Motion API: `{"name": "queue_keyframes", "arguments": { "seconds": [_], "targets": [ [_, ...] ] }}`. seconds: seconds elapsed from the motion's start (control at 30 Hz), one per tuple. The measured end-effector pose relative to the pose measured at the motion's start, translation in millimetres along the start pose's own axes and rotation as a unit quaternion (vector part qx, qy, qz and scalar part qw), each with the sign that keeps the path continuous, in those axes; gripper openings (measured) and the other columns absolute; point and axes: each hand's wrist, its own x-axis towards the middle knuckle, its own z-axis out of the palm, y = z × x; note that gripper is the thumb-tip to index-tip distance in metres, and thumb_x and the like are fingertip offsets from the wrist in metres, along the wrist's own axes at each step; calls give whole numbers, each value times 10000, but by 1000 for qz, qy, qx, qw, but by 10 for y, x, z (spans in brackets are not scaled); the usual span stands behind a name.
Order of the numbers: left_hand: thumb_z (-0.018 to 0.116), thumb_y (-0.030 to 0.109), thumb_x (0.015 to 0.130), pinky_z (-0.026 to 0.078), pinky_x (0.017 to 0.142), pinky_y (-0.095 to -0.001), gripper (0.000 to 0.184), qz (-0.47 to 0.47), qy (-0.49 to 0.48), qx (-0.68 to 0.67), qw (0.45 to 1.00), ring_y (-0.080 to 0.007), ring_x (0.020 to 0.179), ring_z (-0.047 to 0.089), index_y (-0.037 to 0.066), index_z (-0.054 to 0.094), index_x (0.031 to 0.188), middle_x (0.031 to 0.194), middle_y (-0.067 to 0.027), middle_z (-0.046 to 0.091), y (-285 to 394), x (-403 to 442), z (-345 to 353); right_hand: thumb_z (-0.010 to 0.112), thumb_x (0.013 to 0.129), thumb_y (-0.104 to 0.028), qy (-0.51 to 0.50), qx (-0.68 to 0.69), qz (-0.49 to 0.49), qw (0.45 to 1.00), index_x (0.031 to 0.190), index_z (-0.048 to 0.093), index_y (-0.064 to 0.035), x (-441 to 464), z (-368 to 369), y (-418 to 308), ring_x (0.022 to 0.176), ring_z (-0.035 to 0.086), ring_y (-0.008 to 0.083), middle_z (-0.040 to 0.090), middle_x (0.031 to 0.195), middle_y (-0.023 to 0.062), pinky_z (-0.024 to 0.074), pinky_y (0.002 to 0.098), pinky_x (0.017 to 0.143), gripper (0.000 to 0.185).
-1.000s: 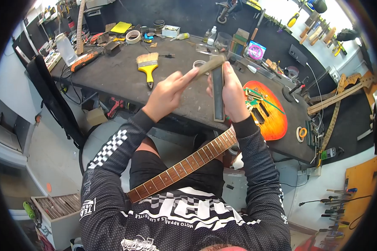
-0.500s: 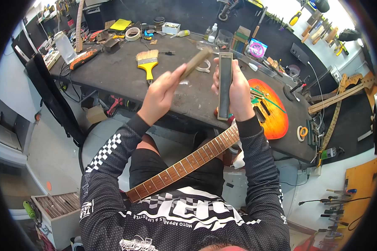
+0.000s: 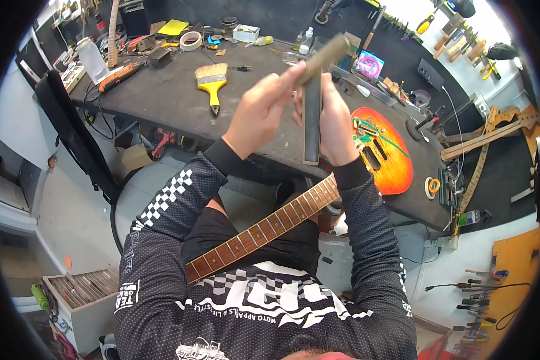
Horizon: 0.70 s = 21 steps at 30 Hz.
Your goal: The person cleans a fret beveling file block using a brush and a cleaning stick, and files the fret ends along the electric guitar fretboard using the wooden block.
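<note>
Since the previous frame, the left hand (image 3: 259, 114) is swinging up and rightward, carrying a stick (image 3: 328, 57) from well left of the block (image 3: 311, 126) to over its far end. The left hand is pinching the stick's near end, fingers straight and held together; the stick is blurring a bit and sticking out beyond the fingertips. Cannot tell whether stick and block are touching.

The right hand (image 3: 337, 123) is closing around the block, thumb lying along the right edge, fingertips showing at the left. The block is standing lengthwise just left of the right palm, its dark face showing.

Below both hands, a guitar neck (image 3: 258, 234) is lying slantwise across the lap, its upper end reaching near the right wrist. Right of the right hand, a guitar body (image 3: 396, 165) is resting on the desk (image 3: 168, 87). Left of the left hand, a brush (image 3: 211, 87) is lying bristles away; farther left, an orange tool (image 3: 120, 78) is lying.
</note>
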Motion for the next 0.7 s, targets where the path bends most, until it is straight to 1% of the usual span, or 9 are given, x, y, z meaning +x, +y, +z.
{"name": "queue_keyframes", "arguments": {
  "seconds": [0.03, 0.13, 0.2, 0.27, 0.33, 0.37, 0.43, 0.5, 0.7],
  "targets": [
    [589, -29, 1075, 541, 833, -371, 547, -13, -24, 10, 1000, -294, 854, 617, 84, 587, 1610, 950, -151, 590, -31, -121, 13, 401, 1226, -473, 96, -24, 13, 995, 1282, 661, -81, -38, 142, -154, 770, 613, 121, 638, 910, 25, 545, 323, 676, 475],
    [574, -32, 1081, 549, 858, -367, 536, -71, -77, 7, 994, -282, 880, 634, 71, 592, 1607, 996, -141, 642, -94, -485, -114, 417, 1217, -511, 26, 0, -28, 999, 1319, 667, -92, -28, -185, -285, 823, 645, 117, 662, 961, 18, 572, 316, 751, 499],
    [574, -32, 1081, 554, 885, -364, 534, -119, -63, -7, 991, -275, 918, 658, 70, 596, 1604, 1043, -142, 680, -126, -628, -159, 400, 1219, -523, 55, 51, -13, 997, 1381, 658, -87, 2, -214, -269, 873, 648, 122, 642, 992, 6, 580, 321, 826, 532],
    [585, -24, 1082, 554, 933, -353, 525, -88, -32, -52, 994, -274, 1003, 691, 64, 601, 1599, 1126, -157, 716, 106, -367, -41, 364, 1230, -505, 111, 66, 21, 991, 1431, 642, -69, -14, 8, -268, 854, 607, 127, 588, 945, -10, 564, 329, 834, 555],
    [584, -20, 1084, 551, 959, -349, 520, -71, -31, -95, 992, -284, 1042, 700, 57, 599, 1598, 1166, -176, 724, 247, -181, 106, 357, 1233, -494, 44, 81, -10, 996, 1407, 592, -26, 64, 35, -194, 886, 588, 156, 567, 997, 25, 545, 353, 851, 552],
    [586, -27, 1070, 558, 903, -358, 532, -15, -26, -77, 997, -289, 967, 687, 50, 599, 1596, 1095, -162, 702, 198, -182, 201, 360, 1232, -495, 0, 107, -23, 994, 1392, 584, -17, 85, 40, -198, 894, 582, 164, 561, 1011, 34, 541, 358, 854, 551],
    [586, -39, 1057, 555, 849, -363, 548, -45, -82, -47, 995, -289, 903, 668, 49, 599, 1597, 1035, -152, 668, 133, -443, 134, 401, 1210, -553, -96, 161, -44, 981, 1380, 604, -14, 152, -81, -284, 937, 643, 177, 638, 1039, 50, 559, 364, 871, 600],
    [588, -59, 1033, 538, 762, -372, 579, -58, -143, -22, 988, -282, 803, 623, 51, 598, 1601, 940, -135, 598, 135, -705, -55, 402, 1212, -546, -82, 161, -56, 982, 1391, 603, -17, 104, -176, -389, 935, 636, 174, 633, 1038, 49, 559, 361, 875, 594],
    [585, -52, 1045, 538, 774, -380, 574, -15, -46, -47, 998, -285, 803, 629, 67, 596, 1606, 912, -138, 601, 225, -292, 86, 403, 1212, -538, 8, 145, -33, 989, 1366, 549, 6, 120, 16, -221, 909, 551, 177, 554, 1063, 69, 509, 348, 812, 584]
  ]
}}
